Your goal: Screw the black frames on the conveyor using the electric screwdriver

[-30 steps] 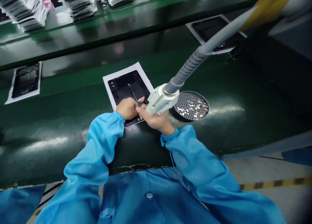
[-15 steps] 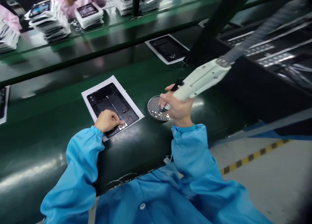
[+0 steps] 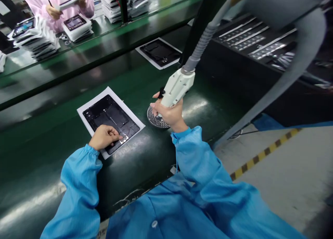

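Observation:
My right hand is wrapped round a pale powered screwdriver, whose ribbed grey hose rises from its top. Its lower end is over a round, perforated metal screw tray, partly hidden by my fingers. On the left, an opened black tablet housing lies on a white sheet. My left hand rests at its near end, fingers curled and pinched together. The fingertips touch a small silvery circuit part; whether they hold anything small is hidden.
Another tablet housing lies on a sheet further back on the green belt. Across the bench, a person in pink handles a device beside stacked sheets. A black box and loose grey hose stand right.
The view has shifted, with the scene moving left. My screwdriver has swung more upright over the screw tray. My left hand stays at the same silvery part.

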`<state>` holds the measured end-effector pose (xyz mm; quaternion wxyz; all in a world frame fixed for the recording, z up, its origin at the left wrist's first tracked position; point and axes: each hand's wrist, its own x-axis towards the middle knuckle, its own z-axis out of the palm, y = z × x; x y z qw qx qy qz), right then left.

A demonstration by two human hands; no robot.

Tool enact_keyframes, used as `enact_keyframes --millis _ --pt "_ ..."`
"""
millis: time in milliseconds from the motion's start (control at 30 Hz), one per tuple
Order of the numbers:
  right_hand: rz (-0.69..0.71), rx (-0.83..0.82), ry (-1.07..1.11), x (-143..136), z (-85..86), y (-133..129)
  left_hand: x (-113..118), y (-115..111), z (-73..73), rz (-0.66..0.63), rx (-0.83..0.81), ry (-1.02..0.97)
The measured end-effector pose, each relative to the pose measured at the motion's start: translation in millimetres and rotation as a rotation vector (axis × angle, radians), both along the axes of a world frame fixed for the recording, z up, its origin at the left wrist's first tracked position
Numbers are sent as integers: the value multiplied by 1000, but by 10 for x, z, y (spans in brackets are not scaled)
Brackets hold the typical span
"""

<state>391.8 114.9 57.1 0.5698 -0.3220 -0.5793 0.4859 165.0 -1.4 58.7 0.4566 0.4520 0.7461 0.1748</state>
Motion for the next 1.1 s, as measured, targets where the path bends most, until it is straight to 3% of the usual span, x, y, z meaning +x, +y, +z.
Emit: enact_keyframes --millis 633,800,900,1100 --pt "1 10 -32 -12 -26 13 -51 -7 48 -30 -25 -16" --pt "-9 39 15 -15 29 -90 11 2 83 -13 -38 -3" --pt "72 16 86 -157 89 -285 42 8 84 -22 -28 -43" --pt "398 -107 6 -642 144 -784 47 -7 52 -44 -9 -79"
